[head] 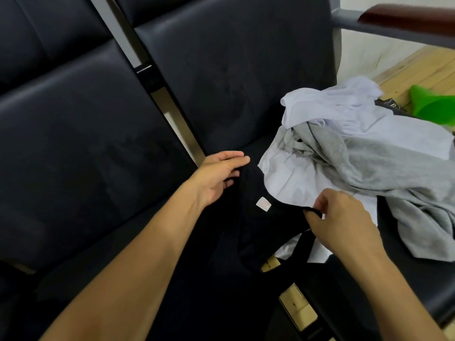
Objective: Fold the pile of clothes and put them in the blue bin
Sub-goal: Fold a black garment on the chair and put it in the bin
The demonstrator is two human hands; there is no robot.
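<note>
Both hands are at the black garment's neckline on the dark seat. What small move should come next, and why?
Probably draw the two hands apart to pull the black garment flat on the seat. The right hand pinches its neckline edge, the left hand is at the other side, and the cloth lies bunched, partly under the white garment of the pile, so it needs spreading before folding.
</note>
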